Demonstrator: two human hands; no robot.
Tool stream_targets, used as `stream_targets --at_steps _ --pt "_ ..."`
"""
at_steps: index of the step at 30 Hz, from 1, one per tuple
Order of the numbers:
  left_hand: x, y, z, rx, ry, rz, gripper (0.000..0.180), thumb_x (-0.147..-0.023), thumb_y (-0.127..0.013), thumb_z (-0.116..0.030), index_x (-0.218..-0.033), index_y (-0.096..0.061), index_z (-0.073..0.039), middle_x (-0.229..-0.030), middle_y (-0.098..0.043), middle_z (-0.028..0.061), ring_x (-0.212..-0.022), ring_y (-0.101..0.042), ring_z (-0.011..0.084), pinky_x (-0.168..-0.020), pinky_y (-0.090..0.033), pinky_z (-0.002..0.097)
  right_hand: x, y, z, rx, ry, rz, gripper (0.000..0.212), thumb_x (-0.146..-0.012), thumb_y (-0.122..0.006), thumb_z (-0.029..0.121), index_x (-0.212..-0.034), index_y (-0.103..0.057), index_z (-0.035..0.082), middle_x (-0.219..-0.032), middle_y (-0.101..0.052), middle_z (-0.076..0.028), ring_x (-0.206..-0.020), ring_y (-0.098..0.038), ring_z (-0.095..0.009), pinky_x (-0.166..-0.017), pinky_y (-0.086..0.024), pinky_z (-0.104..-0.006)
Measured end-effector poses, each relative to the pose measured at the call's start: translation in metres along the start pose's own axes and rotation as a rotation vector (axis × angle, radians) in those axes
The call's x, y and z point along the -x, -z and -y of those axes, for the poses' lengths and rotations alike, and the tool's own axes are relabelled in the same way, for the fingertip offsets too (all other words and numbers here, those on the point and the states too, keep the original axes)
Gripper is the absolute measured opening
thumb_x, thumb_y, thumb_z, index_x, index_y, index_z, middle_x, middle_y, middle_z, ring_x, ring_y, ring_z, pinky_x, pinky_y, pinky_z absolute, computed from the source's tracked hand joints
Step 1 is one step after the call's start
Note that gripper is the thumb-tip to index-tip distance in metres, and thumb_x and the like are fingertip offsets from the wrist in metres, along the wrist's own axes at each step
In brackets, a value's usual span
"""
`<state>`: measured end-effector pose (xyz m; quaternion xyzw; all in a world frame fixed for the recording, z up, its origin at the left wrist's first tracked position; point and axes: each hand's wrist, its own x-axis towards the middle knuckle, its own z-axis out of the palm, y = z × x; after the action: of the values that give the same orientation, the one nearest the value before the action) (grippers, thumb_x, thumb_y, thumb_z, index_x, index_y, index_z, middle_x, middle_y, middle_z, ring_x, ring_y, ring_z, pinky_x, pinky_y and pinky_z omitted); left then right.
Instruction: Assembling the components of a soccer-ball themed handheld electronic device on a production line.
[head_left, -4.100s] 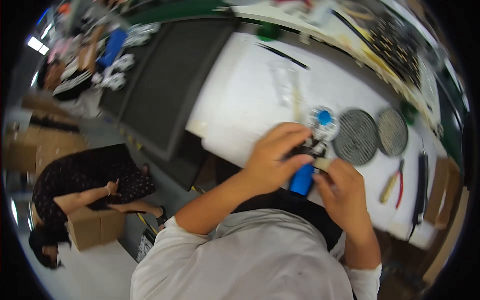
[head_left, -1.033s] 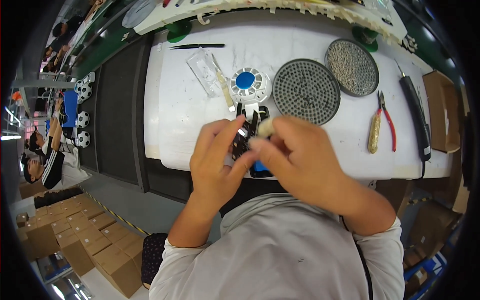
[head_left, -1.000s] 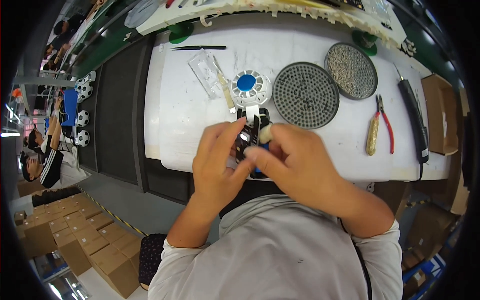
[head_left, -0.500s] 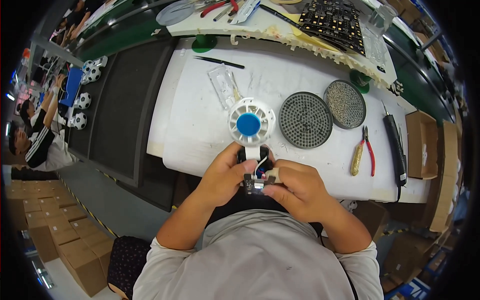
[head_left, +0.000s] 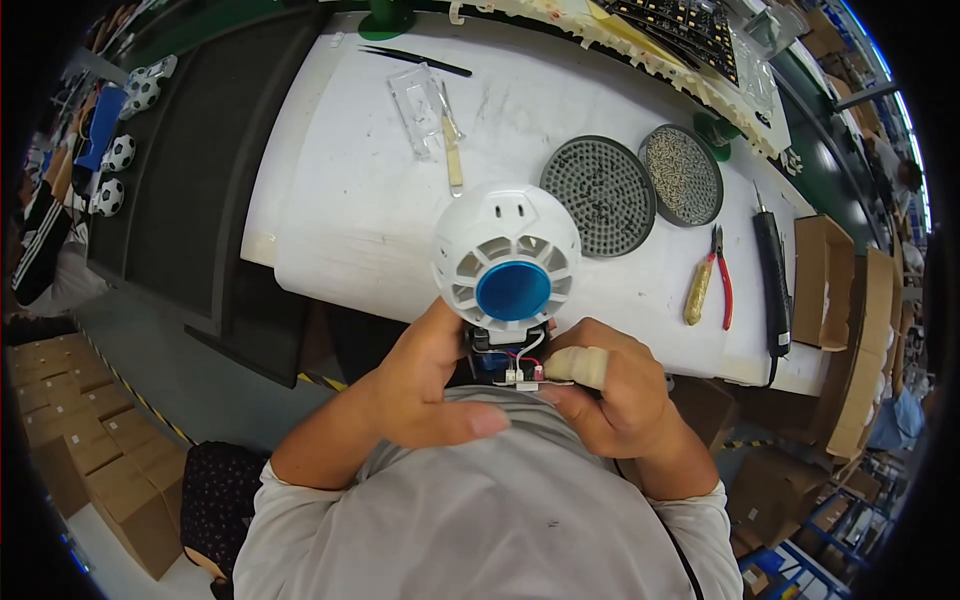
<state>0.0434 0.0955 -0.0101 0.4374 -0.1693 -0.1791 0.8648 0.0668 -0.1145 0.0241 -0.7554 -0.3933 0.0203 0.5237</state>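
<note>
A white round device (head_left: 505,225) with a slotted rim and a blue disc faces up in front of my body. Below its head, a black part with red, white and dark wires runs down to a small circuit board (head_left: 525,384). My left hand (head_left: 425,385) supports the device from the left; its fingers are partly hidden behind, and its thumb is lifted away. My right hand (head_left: 615,390) pinches the board's right end between thumb and index finger, which wears a pale finger cover (head_left: 578,367).
On the white table (head_left: 350,200) are black tweezers (head_left: 415,60), a clear plastic piece (head_left: 415,105), a pale-handled tool (head_left: 453,160), two round trays of small parts (head_left: 600,195) (head_left: 683,175), pliers (head_left: 722,285) and a black electric screwdriver (head_left: 772,285). A dark conveyor (head_left: 180,190) runs left; open cardboard boxes (head_left: 825,285) stand right.
The device has tipped, showing more of its white shell, and sits closer to me. My left thumb has come off the lower part. The view has shifted, so the table appears higher.
</note>
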Motion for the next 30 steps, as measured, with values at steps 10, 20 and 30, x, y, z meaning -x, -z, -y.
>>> stream_targets --at_steps 10,20,30 --pt "-0.002 -0.015 0.005 -0.208 -0.028 -0.104 0.068 -0.074 -0.066 -0.008 -0.133 -0.035 0.004 -0.126 -0.048 0.0161 -0.115 -0.05 0.0224 -0.099 -0.04 0.0362 0.001 0.002 0.002 0.177 0.049 0.02 0.044 -0.065 -0.074 -0.007 -0.108 -0.064 -0.002 -0.076 -0.061 -0.012 -0.062 -0.06 -0.024 -0.055 -0.047 -0.03" --pt "-0.001 -0.017 0.008 -0.308 -0.03 -0.132 0.057 -0.083 -0.058 -0.008 -0.133 -0.036 0.006 -0.127 -0.048 0.017 -0.115 -0.05 0.0217 -0.097 -0.041 0.035 0.001 0.001 0.009 0.263 -0.025 -0.015 0.035 -0.069 -0.073 -0.007 -0.102 -0.062 -0.003 -0.081 -0.062 -0.014 -0.063 -0.06 -0.026 -0.054 -0.048 -0.0303" --pt "-0.002 -0.016 0.001 -0.573 -0.163 -0.05 0.039 -0.083 -0.058 -0.009 -0.117 -0.052 0.008 -0.116 -0.056 0.0208 -0.104 -0.056 0.0253 -0.09 -0.045 0.0342 0.001 0.007 0.02 0.196 -0.042 -0.06 0.026 -0.071 -0.074 -0.003 -0.093 -0.06 -0.003 -0.077 -0.062 -0.013 -0.061 -0.06 -0.024 -0.053 -0.047 -0.0287"
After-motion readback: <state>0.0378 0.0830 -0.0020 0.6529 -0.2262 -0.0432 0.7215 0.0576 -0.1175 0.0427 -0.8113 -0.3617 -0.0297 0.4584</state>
